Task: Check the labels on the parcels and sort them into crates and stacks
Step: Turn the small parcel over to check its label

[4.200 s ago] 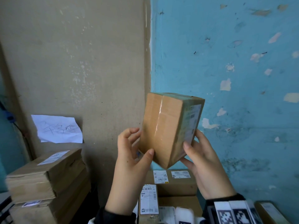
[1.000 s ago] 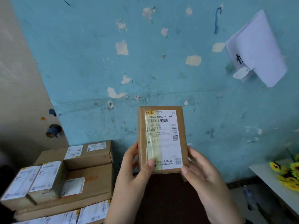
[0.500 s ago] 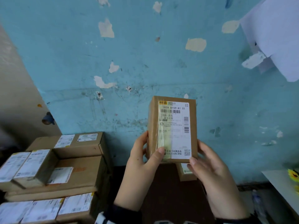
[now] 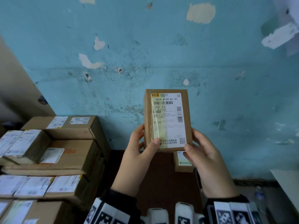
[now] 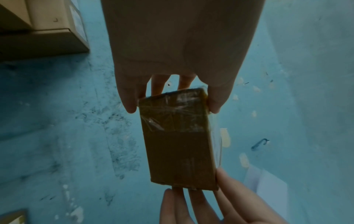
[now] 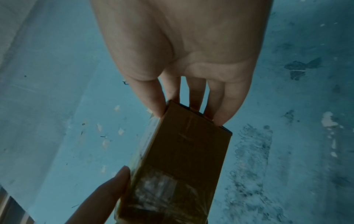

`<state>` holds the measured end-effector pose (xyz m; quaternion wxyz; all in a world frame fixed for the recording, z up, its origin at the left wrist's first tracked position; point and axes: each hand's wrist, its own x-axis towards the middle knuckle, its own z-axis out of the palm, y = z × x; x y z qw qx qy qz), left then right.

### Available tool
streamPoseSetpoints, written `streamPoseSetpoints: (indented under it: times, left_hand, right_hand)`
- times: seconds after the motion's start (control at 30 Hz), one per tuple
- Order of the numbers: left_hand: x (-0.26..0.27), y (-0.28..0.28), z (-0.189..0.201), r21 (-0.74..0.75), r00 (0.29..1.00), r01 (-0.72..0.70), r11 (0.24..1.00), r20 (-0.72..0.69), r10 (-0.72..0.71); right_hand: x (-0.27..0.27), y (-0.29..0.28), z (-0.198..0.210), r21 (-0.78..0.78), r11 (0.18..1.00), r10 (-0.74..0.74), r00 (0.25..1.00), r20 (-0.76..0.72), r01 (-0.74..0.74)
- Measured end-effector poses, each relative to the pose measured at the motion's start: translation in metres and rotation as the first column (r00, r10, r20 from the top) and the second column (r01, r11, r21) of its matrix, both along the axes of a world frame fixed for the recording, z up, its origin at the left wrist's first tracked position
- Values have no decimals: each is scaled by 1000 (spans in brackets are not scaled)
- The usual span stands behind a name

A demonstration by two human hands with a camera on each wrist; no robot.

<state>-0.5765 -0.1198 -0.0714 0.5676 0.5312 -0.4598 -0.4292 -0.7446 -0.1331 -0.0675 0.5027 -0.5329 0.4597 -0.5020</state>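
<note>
Brown cardboard, taped over one end, makes up the small parcel [image 4: 167, 120] that both hands hold upright in front of the peeling blue wall [image 4: 161, 46], its white shipping label [image 4: 168, 121] turned toward the head camera. The left hand [image 4: 139, 152] pinches the lower left edge, thumb lying on the taped strip of the label and fingers behind; the left wrist view shows those fingers [image 5: 130, 100] curled round the parcel's end. The right hand [image 4: 207, 160] takes the lower right corner the same way, thumb in front and fingers at the back. So each grip is narrow and holding the parcel, which hangs in the air above a dark table [image 4: 161, 183], clear of everything else.

The step in hand looks like the label check: the code line "202A B159-A1 01" is readable at the top, with barcodes beneath it.

To the left sits a stack of labelled cardboard boxes [image 4: 53, 152]; just below and behind the right thumb stands another small parcel [image 4: 183, 164] against the wall. No crate is in view.

The next move, as I judge it, calls for matching the code to a destination, then lowering the parcel label-up onto the right pile, squared so it does not slide off the uneven boxes beneath.
</note>
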Motion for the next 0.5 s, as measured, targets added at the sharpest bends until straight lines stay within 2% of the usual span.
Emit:
streamPoseSetpoints:
  times: [0.13, 0.27, 0.4, 0.5]
  left_hand:
    - [8, -20, -24, 101, 1000, 18, 995, -23, -16]
    - [14, -51, -51, 242, 996, 45, 969, -91, -24]
    - [14, -83, -87, 362, 988, 41, 931, -152, 16]
    - [15, -103, -121, 459, 978, 39, 888, -200, 60]
  right_hand:
    - [8, -19, -27, 79, 996, -30, 998, -55, 34]
    - [14, -47, -55, 222, 975, -10, 998, -65, 24]
    - [23, -78, -86, 424, 906, 0, 999, -43, 18]
    - [27, -99, -118, 568, 822, -58, 998, 12, 40]
